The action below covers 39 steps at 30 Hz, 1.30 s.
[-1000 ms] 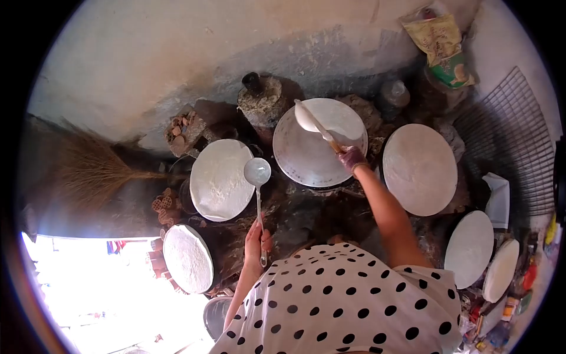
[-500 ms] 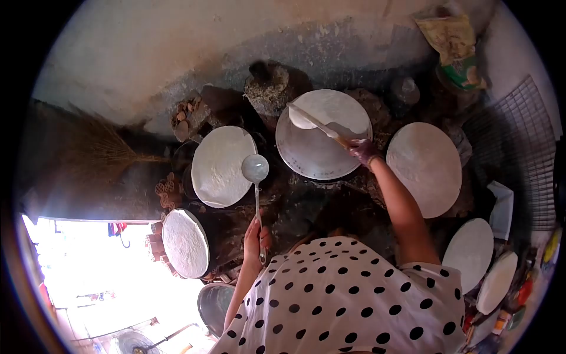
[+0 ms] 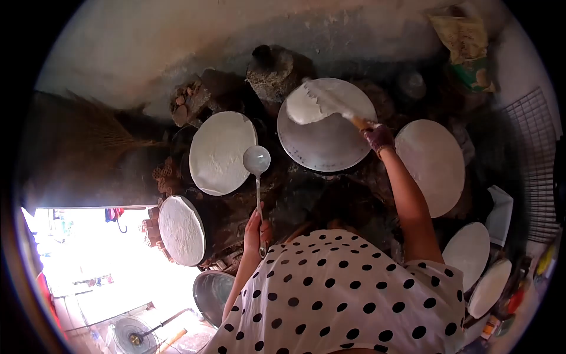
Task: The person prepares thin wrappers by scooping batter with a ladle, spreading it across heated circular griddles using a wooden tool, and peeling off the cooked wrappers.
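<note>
My left hand (image 3: 257, 233) is closed around the handle of a metal ladle (image 3: 257, 160). The ladle's bowl is up, beside the right edge of a round pan covered with a white sheet (image 3: 223, 154). On my right hand (image 3: 378, 138) is a dark purplish glove, and it grips the wooden end of a long flat spatula (image 3: 337, 107). The blade, smeared by motion, lies across white batter (image 3: 303, 107) on the far part of a round griddle (image 3: 321, 144). The griddle's near part shows bare grey metal.
Another white round (image 3: 430, 168) sits right of the griddle, one (image 3: 181, 230) at lower left, and two more at lower right. A metal bowl (image 3: 213, 295) stands by my left forearm. Behind are a clay-like stump (image 3: 274, 76) and wall; a broom (image 3: 112, 138) lies left.
My right hand has swung the spatula over the griddle, and the batter's edge is now ragged and reaches further left. The left hand still holds the ladle in about the same place.
</note>
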Each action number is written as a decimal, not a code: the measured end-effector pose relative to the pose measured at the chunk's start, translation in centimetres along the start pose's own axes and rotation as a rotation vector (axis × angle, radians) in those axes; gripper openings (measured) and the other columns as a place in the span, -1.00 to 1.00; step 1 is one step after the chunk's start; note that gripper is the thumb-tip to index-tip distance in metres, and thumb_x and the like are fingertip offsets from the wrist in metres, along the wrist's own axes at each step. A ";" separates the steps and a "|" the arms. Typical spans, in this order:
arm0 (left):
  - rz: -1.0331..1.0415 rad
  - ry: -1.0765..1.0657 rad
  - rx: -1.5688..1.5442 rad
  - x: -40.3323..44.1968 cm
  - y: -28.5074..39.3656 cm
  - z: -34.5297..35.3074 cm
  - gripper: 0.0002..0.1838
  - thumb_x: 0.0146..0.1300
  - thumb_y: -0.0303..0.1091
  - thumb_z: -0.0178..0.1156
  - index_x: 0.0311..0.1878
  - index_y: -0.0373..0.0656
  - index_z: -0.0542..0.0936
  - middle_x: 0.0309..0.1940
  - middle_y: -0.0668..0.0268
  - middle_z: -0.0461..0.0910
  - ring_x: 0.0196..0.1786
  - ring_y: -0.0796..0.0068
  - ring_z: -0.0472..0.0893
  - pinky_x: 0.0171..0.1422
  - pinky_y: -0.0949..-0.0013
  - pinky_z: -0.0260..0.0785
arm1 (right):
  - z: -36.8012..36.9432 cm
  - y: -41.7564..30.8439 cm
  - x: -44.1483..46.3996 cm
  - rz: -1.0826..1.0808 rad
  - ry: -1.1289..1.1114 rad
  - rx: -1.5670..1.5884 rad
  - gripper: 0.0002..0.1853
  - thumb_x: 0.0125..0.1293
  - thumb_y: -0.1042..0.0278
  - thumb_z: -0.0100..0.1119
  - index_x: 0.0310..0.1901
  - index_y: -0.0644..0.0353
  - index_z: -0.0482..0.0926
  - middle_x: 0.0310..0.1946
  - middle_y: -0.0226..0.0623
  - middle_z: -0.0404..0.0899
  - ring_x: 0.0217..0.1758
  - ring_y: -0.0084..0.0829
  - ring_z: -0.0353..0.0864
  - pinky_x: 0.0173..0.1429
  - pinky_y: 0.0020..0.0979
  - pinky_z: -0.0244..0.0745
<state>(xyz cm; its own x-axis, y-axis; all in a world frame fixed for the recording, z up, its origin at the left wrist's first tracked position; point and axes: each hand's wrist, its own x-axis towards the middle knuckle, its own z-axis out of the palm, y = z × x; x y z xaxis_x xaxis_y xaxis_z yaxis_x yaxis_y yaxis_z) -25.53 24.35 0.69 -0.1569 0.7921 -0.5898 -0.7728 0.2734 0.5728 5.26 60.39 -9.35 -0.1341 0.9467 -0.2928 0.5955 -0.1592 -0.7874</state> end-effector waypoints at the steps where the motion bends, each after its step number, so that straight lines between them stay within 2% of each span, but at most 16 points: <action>1: 0.011 0.028 0.022 -0.1 0.1 0.2 -0.64 0.48 -0.15 -0.11 0.29 0.15 0.36 -0.66 0.51 0.20 -0.75 0.69 0.15 -0.70 0.58 0.03 | -0.4 -1.6 -1.0 -0.100 0.098 -0.023 -0.59 0.12 0.29 0.28 0.04 0.14 0.61 -0.11 -0.22 0.68 -0.07 -0.41 0.66 0.05 -0.38 0.50; 6: -0.041 0.022 -0.090 0.6 -0.1 -1.1 -0.62 0.49 -0.16 -0.12 0.33 0.14 0.32 -0.65 0.48 0.21 -0.74 0.67 0.16 -0.67 0.55 0.07 | 2.8 -0.2 -0.1 -0.200 -0.137 -0.293 -0.57 0.10 0.24 0.30 0.05 0.07 0.61 -0.11 -0.09 0.66 0.00 -0.25 0.64 0.09 -0.33 0.48; 9: -0.037 -0.001 -0.116 0.4 0.0 -1.0 -0.60 0.49 -0.18 -0.12 0.35 0.13 0.29 -0.63 0.45 0.23 -0.73 0.64 0.18 -0.64 0.52 0.10 | 1.4 4.1 2.2 -0.483 -0.271 -0.216 -0.50 0.05 0.14 0.36 0.09 -0.02 0.60 -0.03 -0.15 0.64 0.04 -0.29 0.63 0.13 -0.36 0.46; 12: -0.024 0.017 -0.085 0.2 0.1 -1.3 -0.59 0.49 -0.18 -0.13 0.36 0.13 0.28 -0.63 0.45 0.23 -0.73 0.64 0.18 -0.65 0.52 0.11 | 0.0 1.6 2.3 -0.186 -0.092 0.003 -0.54 0.11 0.24 0.33 0.11 -0.02 0.59 -0.04 -0.15 0.64 -0.02 -0.38 0.64 0.09 -0.38 0.48; 14: -0.020 0.029 -0.054 0.2 0.1 -1.5 -0.59 0.50 -0.17 -0.14 0.37 0.12 0.27 -0.63 0.45 0.23 -0.73 0.63 0.17 -0.65 0.52 0.11 | 0.8 1.5 2.6 -0.226 -0.025 -0.024 -0.54 0.14 0.25 0.29 0.13 -0.09 0.57 -0.04 -0.19 0.65 -0.02 -0.38 0.65 0.08 -0.36 0.49; 18: -0.004 0.026 -0.083 -0.1 0.2 -1.2 -0.58 0.50 -0.17 -0.15 0.38 0.11 0.26 -0.63 0.45 0.23 -0.74 0.63 0.17 -0.65 0.51 0.11 | 0.0 1.8 2.5 -0.290 -0.275 -0.339 -0.51 0.13 0.30 0.25 0.16 -0.25 0.54 -0.08 -0.31 0.67 -0.05 -0.33 0.65 0.09 -0.35 0.50; 20: 0.023 0.042 -0.053 -0.3 0.1 -1.3 -0.58 0.50 -0.17 -0.15 0.38 0.10 0.26 -0.63 0.45 0.23 -0.74 0.63 0.17 -0.65 0.51 0.11 | -1.6 4.2 4.3 -0.514 -0.371 -0.236 -0.53 0.12 0.28 0.26 0.14 -0.20 0.57 -0.08 -0.28 0.67 -0.03 -0.34 0.65 0.08 -0.35 0.50; 22: 0.053 0.016 0.002 -0.8 -0.1 -1.8 -0.58 0.50 -0.16 -0.15 0.37 0.11 0.28 -0.63 0.46 0.23 -0.73 0.64 0.17 -0.65 0.52 0.12 | -1.1 5.3 6.5 -0.182 -0.237 -0.048 -0.58 0.13 0.26 0.26 0.09 -0.10 0.61 -0.14 -0.22 0.68 -0.12 -0.27 0.68 -0.02 -0.25 0.54; 24: 0.008 0.118 -0.015 -1.0 -0.2 -1.5 -0.58 0.50 -0.16 -0.14 0.37 0.11 0.28 -0.63 0.46 0.22 -0.73 0.64 0.17 -0.66 0.52 0.11 | 0.0 4.1 7.7 -0.265 -0.015 -0.261 -0.57 0.14 0.29 0.27 0.10 -0.12 0.59 -0.15 -0.22 0.68 -0.16 -0.21 0.69 -0.07 -0.21 0.55; 28: 0.001 0.124 -0.085 -1.3 -1.0 -1.5 -0.59 0.49 -0.15 -0.13 0.35 0.12 0.30 -0.63 0.49 0.22 -0.73 0.64 0.15 -0.66 0.53 0.09 | -0.8 2.5 6.0 -0.322 -0.290 -0.470 -0.60 0.16 0.19 0.27 0.08 -0.10 0.60 -0.13 -0.19 0.67 -0.16 -0.18 0.69 -0.07 -0.20 0.54; 30: 0.019 0.132 -0.094 -1.7 -1.7 -1.4 -0.59 0.49 -0.15 -0.13 0.35 0.12 0.30 -0.63 0.49 0.22 -0.73 0.65 0.15 -0.66 0.53 0.08 | -1.8 4.8 6.8 -0.882 -0.360 -0.412 -0.55 0.17 0.02 0.24 0.07 -0.02 0.60 -0.15 -0.11 0.66 -0.19 -0.16 0.69 -0.09 -0.19 0.54; 31: 0.027 0.141 -0.090 -1.9 -1.8 -1.5 -0.60 0.49 -0.15 -0.12 0.35 0.12 0.31 -0.62 0.49 0.22 -0.73 0.65 0.15 -0.67 0.54 0.07 | -2.7 4.3 6.5 -0.477 -0.554 -0.094 -0.49 0.16 -0.09 0.21 0.04 0.07 0.61 -0.16 -0.01 0.65 -0.13 -0.13 0.67 -0.04 -0.18 0.53; 33: 0.023 0.179 -0.080 -2.3 -2.0 -1.3 -0.60 0.49 -0.15 -0.13 0.34 0.12 0.31 -0.63 0.49 0.22 -0.73 0.65 0.15 -0.67 0.53 0.08 | -0.8 7.1 11.5 -0.376 -0.422 -0.201 -0.58 0.19 0.12 0.21 0.09 0.01 0.58 -0.12 -0.12 0.65 -0.12 -0.21 0.65 0.00 -0.26 0.51; 35: 0.013 0.213 -0.065 -2.6 -2.4 -1.4 -0.60 0.49 -0.15 -0.13 0.34 0.12 0.31 -0.63 0.49 0.23 -0.74 0.65 0.15 -0.67 0.53 0.08 | 0.0 4.7 11.3 -0.300 -0.174 -0.548 -0.63 0.26 0.35 0.15 0.13 -0.04 0.56 0.01 -0.25 0.61 -0.11 -0.23 0.63 0.04 -0.31 0.51; 38: -0.001 0.219 -0.129 -3.3 -3.5 -3.0 -0.60 0.49 -0.15 -0.12 0.34 0.11 0.32 -0.62 0.48 0.25 -0.74 0.65 0.16 -0.69 0.54 0.06 | 0.0 3.2 9.6 -0.512 -0.370 -0.624 -0.61 0.24 0.37 0.16 0.13 -0.05 0.56 -0.01 -0.23 0.62 -0.14 -0.23 0.63 0.01 -0.31 0.52; 39: 0.048 0.182 -0.048 -3.8 -4.1 -3.5 -0.61 0.48 -0.15 -0.11 0.33 0.10 0.33 -0.62 0.48 0.26 -0.74 0.66 0.16 -0.69 0.56 0.06 | -0.9 3.2 8.8 -0.534 -0.434 -0.489 -0.57 0.21 0.06 0.21 0.03 0.15 0.60 -0.11 0.03 0.63 -0.19 -0.28 0.65 -0.06 -0.25 0.51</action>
<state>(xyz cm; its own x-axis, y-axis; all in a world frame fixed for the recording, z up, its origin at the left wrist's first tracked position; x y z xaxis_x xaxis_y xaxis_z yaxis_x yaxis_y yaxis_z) -23.87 18.32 -1.40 -0.3000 0.6904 -0.6583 -0.7895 0.2076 0.5776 6.72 68.47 -13.93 -0.7282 0.6527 -0.2090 0.6278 0.5130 -0.5854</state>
